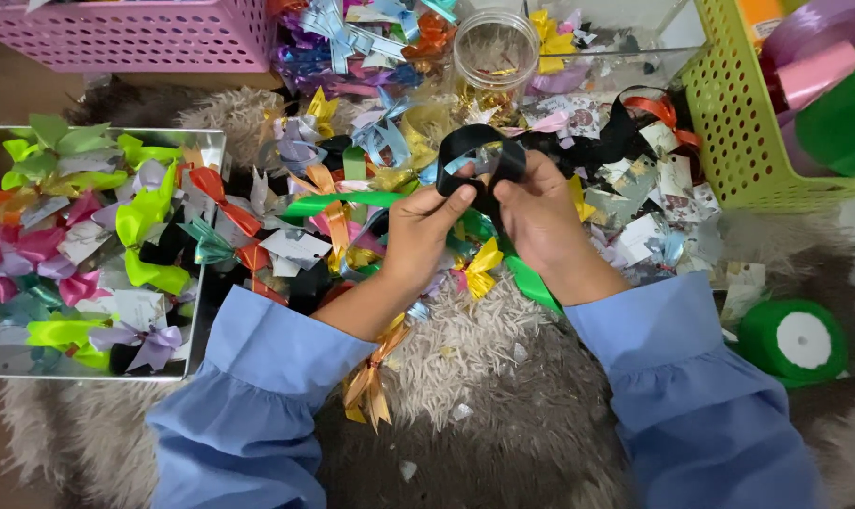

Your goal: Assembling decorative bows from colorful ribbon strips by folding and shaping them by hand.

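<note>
Here, the scene read as follows.

Left hand: the left hand (425, 229) was closed in a pinch, thumb and fingertips pressed on the near side of a black ribbon loop (479, 151), which kept the fold from springing open.

Right hand: the right hand (538, 215) was likewise curled shut on the same black ribbon, gripping it from the other side so the band stayed taut between both hands.

Ribbon position: the loop stood just above the two thumbs, raised off the pile and held out in front of the wearer; its tail appeared to trail away to the right into the scraps, though the clutter made that hard to confirm.

Under the hands: a green ribbon strip (344, 202) lay flat just beneath the left hand, and a small yellow bow (485, 265) sat between the two wrists on the shaggy rug (488, 396).

Left side: a metal tray (208, 141) held finished bows in lime, pink, orange and lilac, gathered there apart from the loose heap.

Right side: a green plastic basket (734, 123) stood near the right hand, with ribbon rolls in it; a green ribbon spool (793, 341) lay on the rug beside the right sleeve.

Behind: a clear plastic jar (496, 52) and a pink basket (145, 36) stood beyond the pile, well apart from the hands.
</note>
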